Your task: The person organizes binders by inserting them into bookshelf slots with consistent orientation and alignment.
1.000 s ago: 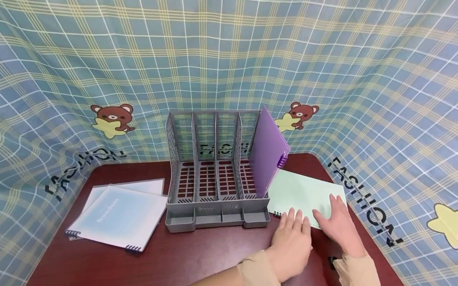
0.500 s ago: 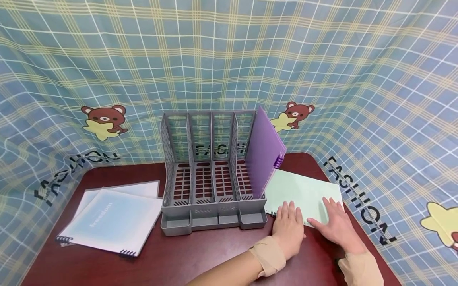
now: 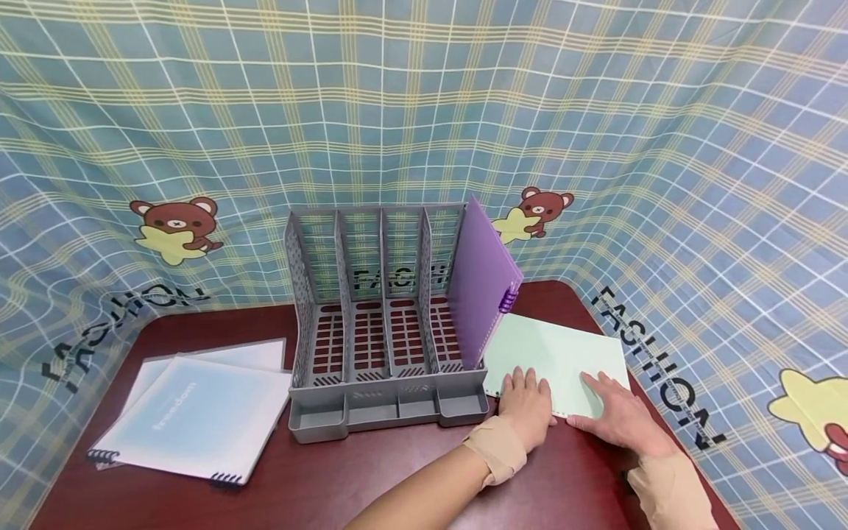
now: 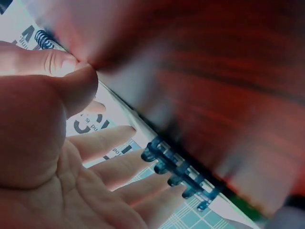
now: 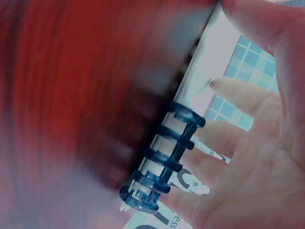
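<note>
Pale-green notebook lies flat; left hand and right hand over near edge, fingers extended.

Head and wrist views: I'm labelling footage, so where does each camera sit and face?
Head: on the head, facing forward and down; rack, green notebook, left hand, right hand, forearms.
Left wrist: on that wrist, facing left palm and notebook edge.
Right wrist: likewise, facing right palm and notebook edge.
Both wrist views share dark rings and reddish table.
</note>
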Available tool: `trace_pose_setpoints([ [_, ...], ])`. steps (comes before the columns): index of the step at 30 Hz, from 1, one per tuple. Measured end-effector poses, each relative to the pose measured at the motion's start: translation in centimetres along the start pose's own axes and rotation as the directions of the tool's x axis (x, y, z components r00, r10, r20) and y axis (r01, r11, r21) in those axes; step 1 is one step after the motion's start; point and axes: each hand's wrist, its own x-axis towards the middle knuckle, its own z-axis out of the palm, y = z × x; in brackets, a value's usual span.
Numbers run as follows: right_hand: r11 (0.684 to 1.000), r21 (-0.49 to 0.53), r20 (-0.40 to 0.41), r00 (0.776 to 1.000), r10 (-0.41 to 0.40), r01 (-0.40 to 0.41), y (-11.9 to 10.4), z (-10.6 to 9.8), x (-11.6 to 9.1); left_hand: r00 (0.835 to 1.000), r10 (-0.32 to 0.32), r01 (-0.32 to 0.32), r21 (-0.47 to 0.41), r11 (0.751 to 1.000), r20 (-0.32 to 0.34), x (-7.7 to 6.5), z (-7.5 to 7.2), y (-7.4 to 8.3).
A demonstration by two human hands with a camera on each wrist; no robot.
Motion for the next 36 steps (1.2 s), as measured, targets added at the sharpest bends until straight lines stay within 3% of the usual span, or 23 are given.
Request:
trace_pose_setpoints([
  [12, 0.999, -0.009, -0.001, 0.999, -0.035, 0.035, -0.8, 0.6, -0.4, 0.999, 0.041, -0.039, 0.125, 0.991, -0.007, 1.0, 1.0, 0.8],
  [22, 0.986, -0.02, -0.071, 0.983, -0.167, 0.166, -1.4, 0.8, 0.5, 0.993, 0.093, -0.071, 0.248, 0.966, -0.078, 1.0, 1.1, 0.6],
  [25, 0.985, -0.018, -0.068, 0.982, -0.174, 0.173, -1.1, 0.6, 0.3, 0.992, 0.098, -0.077, 0.233, 0.969, -0.08, 0.9, 0.9, 0.2],
  [36, 0.983, 0.032, -0.069, 0.982, -0.177, 0.179, 1.2, -0.2, -1.3, 0.998, 0.06, -0.06, 0.11, 0.992, 0.007, -0.4, -0.2, -2.0],
])
